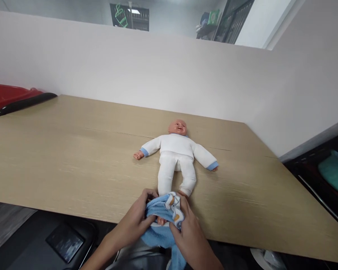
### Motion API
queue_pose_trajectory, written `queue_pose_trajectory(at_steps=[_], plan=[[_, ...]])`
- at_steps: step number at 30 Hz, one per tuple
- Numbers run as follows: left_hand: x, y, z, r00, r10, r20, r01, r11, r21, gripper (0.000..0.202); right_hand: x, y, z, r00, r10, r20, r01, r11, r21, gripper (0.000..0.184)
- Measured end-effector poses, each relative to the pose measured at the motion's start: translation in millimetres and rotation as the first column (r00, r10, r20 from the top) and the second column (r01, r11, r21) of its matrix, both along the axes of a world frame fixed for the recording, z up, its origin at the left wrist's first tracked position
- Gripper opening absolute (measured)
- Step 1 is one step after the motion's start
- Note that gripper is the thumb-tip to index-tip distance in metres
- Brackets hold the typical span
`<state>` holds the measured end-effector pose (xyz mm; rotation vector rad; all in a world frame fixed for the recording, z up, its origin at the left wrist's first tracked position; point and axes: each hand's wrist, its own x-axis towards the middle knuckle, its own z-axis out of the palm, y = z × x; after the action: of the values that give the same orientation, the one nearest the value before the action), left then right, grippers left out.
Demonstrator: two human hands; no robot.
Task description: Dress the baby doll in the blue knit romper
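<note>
Head view, vantage: I stand in the room; this forward-and-down view is the only one to log.
Doll: bald baby doll with a white cloth body and blue cuffs [177,145], face up on the light wood-grain table [73,161], arms spread, head toward the white wall [129,71], legs toward the person.
Blue cloth: soft blue towelling garment with a white, orange-patterned trim [159,237], bunched at the doll's feet by the near table edge, its lower part hanging over that edge.
Left hand: the left hand [133,219] grasps the bunched towelling, thumb on the near side, fingers curled at the far side beside the doll's leg.
Right hand: the right hand [190,228] grasps the patterned trim side, thumb on the near fold, fingers close to the doll's other ankle.
Foot: pinkish plastic foot [161,221] shows between the thumbs, ringed by cloth; whether the toes are clear of the fabric, I cannot tell.
Handling, my judgement: hold the gathered ring wide with both thumbs, ease fabric evenly around the heel, and avoid snagging toes or twisting the trim.
Chair: black seat [22,240] at left, bearing a dark flat-screened device [65,242].
</note>
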<state>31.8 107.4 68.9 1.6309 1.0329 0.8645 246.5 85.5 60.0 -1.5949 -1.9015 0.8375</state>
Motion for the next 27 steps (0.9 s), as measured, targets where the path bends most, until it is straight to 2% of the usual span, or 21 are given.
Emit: queue_pose_trajectory(at_steps=[2,5,11,17,20,23,27], plan=[[-8,7,1.4,0.999,-0.040,0.030,0.040,0.999,-0.001,0.039,-1,4,4.3,0.994,0.015,-0.107,-0.015,1.000,0.001,0.064],[-17,20,4.0,0.993,-0.099,0.062,0.099,0.995,-0.004,0.034,-3,10,8.6,0.977,0.064,-0.205,-0.059,0.998,0.033,0.050],[-20,37,16.6,0.986,-0.150,0.078,0.150,0.989,0.008,0.025,-3,14,11.3,0.980,0.052,-0.190,-0.037,0.996,0.078,0.054],[-22,42,20.1,0.959,-0.236,0.155,0.236,0.972,0.022,0.019,5,19,14.6,0.967,0.172,-0.190,-0.161,0.984,0.072,0.072],[-28,49,20.2,0.965,-0.255,0.067,0.251,0.966,0.064,0.020,9,26,20.0,0.967,0.212,-0.139,-0.205,0.977,0.063,0.069],[-31,56,22.0,0.964,-0.265,-0.007,0.265,0.961,0.078,0.020,10,34,30.8,0.957,0.272,-0.102,-0.261,0.959,0.109,0.063],[-30,60,22.3,0.971,-0.240,-0.021,0.241,0.969,0.061,0.024,11,40,43.4,0.947,0.307,-0.093,-0.293,0.947,0.134,0.048]])
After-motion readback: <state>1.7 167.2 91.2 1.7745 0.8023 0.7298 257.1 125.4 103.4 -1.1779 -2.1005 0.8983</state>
